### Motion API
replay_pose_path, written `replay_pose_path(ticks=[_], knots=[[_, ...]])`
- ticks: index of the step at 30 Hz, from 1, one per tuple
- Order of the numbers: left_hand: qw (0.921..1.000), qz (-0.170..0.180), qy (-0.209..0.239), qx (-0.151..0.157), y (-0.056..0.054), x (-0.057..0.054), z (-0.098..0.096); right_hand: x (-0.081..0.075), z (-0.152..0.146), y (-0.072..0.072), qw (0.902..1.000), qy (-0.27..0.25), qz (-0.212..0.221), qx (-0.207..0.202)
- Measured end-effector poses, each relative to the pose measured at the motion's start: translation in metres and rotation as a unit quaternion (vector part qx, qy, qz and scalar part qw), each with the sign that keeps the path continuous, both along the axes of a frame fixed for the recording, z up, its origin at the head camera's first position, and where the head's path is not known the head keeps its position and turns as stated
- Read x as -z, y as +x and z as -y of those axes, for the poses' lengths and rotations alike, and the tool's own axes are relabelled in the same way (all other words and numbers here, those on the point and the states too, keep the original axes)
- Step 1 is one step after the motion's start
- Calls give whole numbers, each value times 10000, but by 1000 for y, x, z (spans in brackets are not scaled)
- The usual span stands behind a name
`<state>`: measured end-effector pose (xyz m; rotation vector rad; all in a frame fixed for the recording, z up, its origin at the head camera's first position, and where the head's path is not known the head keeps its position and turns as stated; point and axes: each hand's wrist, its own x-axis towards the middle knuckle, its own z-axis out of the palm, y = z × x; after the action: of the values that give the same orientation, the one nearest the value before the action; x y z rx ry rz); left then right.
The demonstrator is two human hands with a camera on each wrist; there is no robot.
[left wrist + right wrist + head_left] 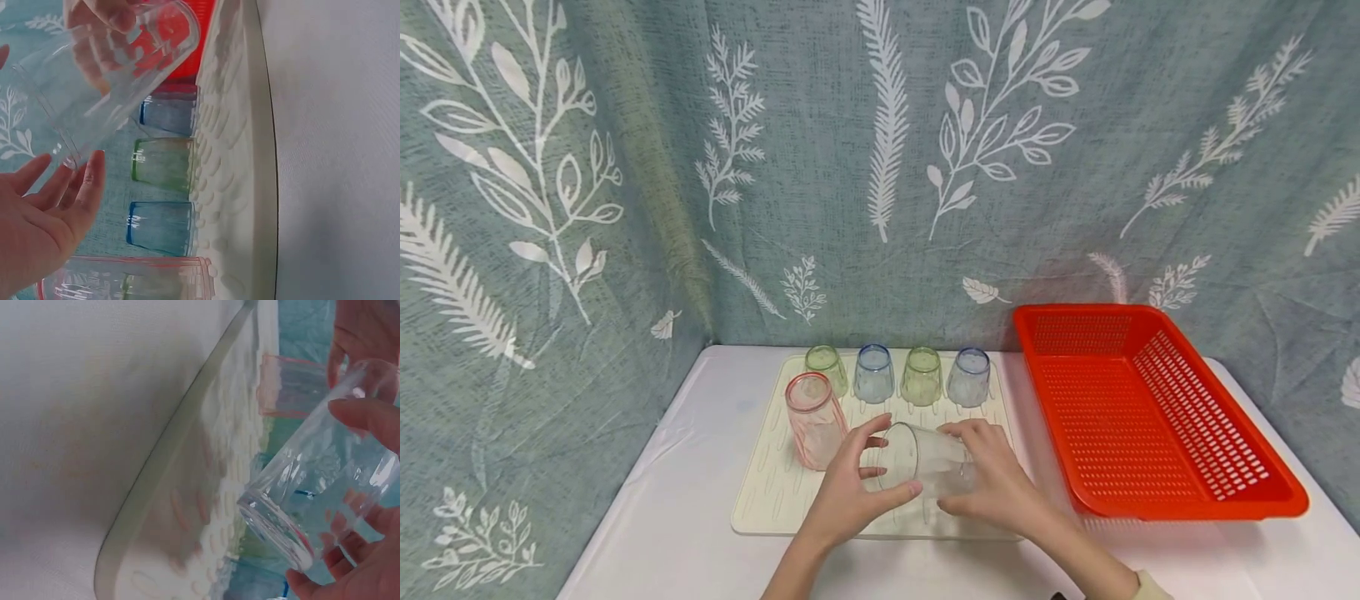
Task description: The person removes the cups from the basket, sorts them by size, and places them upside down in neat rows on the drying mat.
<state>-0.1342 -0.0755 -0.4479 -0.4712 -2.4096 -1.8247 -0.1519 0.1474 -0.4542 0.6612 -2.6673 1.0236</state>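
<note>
A tall clear glass (934, 458) lies on its side in the air over the cream drying mat (767, 500), its open rim to the left. My right hand (996, 483) holds the glass near the thick base, thumb on one side and fingers on the other. At the rim end, my left hand (853, 492) grips the glass between thumb and fingers; in the left wrist view its fingertips (92, 169) touch the rim. Just beyond the left hand a pink, red-rimmed glass (811, 421) stands on the mat.
Along the mat's back edge stand a green glass (827, 367), a blue glass (874, 379), another green glass (922, 379) and another blue glass (969, 382). A red perforated basket (1067, 467) sits to the right of the mat. A patterned curtain (820, 167) hangs behind the white table (662, 500).
</note>
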Motion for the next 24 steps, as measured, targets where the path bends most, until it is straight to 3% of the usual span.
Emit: replay_pose_path(ticks=[5,9,13,17,19,21,24], knots=[[9998,66,-198,-77,0,2,-1,0,1,2,9990,130,-342,-244],[9995,249,156,-90,-1,4,2,2,-1,2,9983,75,-465,-334],[9965,478,678,-91,-2,5,5,2,-3,1,9982,-247,-275,-467],[9920,678,1052,-169,-2,6,6,1,-6,-2,9938,-986,346,-380],[9903,692,1175,-254,-2,7,6,0,-7,-3,9839,-1576,811,-242],[9883,677,1328,-333,-3,8,6,-1,-7,-5,9665,-2208,1300,-125],[9825,709,1679,-389,-3,10,6,-1,-7,-6,9252,-3194,2048,-24]])
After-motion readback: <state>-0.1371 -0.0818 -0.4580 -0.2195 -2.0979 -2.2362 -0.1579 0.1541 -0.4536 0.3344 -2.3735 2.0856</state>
